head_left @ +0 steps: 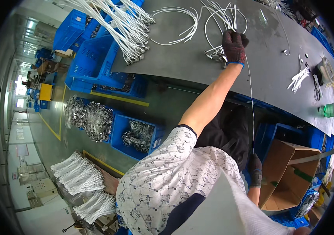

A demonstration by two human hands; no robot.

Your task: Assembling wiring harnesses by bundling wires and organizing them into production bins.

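Below the near edge of the counter (269,78), the right hand (255,170) seems clamped on a thin cable (252,109), perhaps for tautness, while atop it the left hand (234,44) grips white cables (228,22), likely to bunch them.

Head-worn fisheye view, near, facing downward

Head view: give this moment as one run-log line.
left gloved hand: curled over white cables | surface: grey table | right gloved hand: at thin cable, near cardboard box

Two gloved hands (235,47) (255,171), one green container (331,110)
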